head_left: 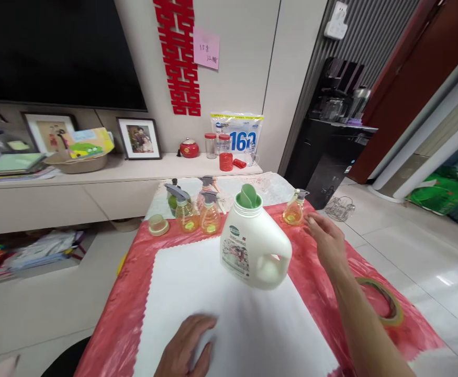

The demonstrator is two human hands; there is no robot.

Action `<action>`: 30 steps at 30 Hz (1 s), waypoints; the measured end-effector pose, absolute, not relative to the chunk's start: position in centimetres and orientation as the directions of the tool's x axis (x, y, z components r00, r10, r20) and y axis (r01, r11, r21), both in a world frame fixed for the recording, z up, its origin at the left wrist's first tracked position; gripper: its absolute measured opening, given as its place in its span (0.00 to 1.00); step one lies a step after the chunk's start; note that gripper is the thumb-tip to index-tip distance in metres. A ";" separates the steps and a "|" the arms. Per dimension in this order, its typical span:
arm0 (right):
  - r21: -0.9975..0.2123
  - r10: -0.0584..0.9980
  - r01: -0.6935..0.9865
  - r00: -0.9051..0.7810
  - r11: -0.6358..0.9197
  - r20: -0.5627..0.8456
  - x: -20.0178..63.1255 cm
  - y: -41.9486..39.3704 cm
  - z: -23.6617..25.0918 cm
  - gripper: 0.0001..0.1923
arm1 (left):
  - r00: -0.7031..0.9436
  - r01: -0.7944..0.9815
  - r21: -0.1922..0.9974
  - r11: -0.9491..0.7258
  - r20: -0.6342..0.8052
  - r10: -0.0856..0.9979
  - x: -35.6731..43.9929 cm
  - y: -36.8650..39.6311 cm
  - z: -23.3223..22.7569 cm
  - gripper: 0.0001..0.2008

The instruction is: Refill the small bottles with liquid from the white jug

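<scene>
Jug: uncapped already, remaining steps impossible to tell. Left hand: loosely spread, empty, over white sheet. Right hand: loosely spread, beside sprayer (contact unclear).

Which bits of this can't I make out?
All in the head view:
Inside of the white jug: hidden by its wall and green spout.
Fine print on its label: too small.
Much of the dark green bottle: behind an amber spray bottle.
Left hand's forearm: cut off by the bottom edge.
Whether the right hand touches the rightmost spray bottle: too blurred.
</scene>
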State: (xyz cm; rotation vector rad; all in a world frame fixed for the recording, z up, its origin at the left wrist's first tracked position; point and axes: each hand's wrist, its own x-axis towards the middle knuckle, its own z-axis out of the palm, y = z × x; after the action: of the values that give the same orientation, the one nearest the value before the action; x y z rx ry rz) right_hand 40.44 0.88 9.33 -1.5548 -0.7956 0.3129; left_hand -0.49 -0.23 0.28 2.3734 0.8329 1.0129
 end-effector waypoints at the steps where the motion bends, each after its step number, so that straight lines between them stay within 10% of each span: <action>1: -0.955 0.658 0.288 0.707 0.068 0.260 38.8 -0.3 9.2 0.27 | 0.553 0.347 0.555 -0.756 0.530 0.643 -0.2 -0.4 0.7 0.16; 13: -0.936 0.821 0.341 0.507 0.091 0.264 32.0 -2.8 6.5 0.30 | 0.749 0.493 0.243 -0.836 0.371 0.549 0.9 -2.2 2.8 0.17; 20: -0.911 0.816 0.413 0.527 -0.001 0.238 30.8 -2.2 5.5 0.28 | 0.719 0.541 0.480 -0.691 0.163 0.676 -0.1 3.0 7.4 0.17; 30: -0.906 0.781 0.421 0.580 -0.042 0.233 30.0 -1.0 4.2 0.31 | 0.525 0.709 0.241 -0.662 0.447 0.724 5.5 17.8 17.2 0.25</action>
State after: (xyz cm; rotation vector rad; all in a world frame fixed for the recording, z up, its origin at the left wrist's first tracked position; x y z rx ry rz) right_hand 30.03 -1.01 4.19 -1.6670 -1.0148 0.3920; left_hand 5.48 17.78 17.17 2.7180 1.2785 0.8184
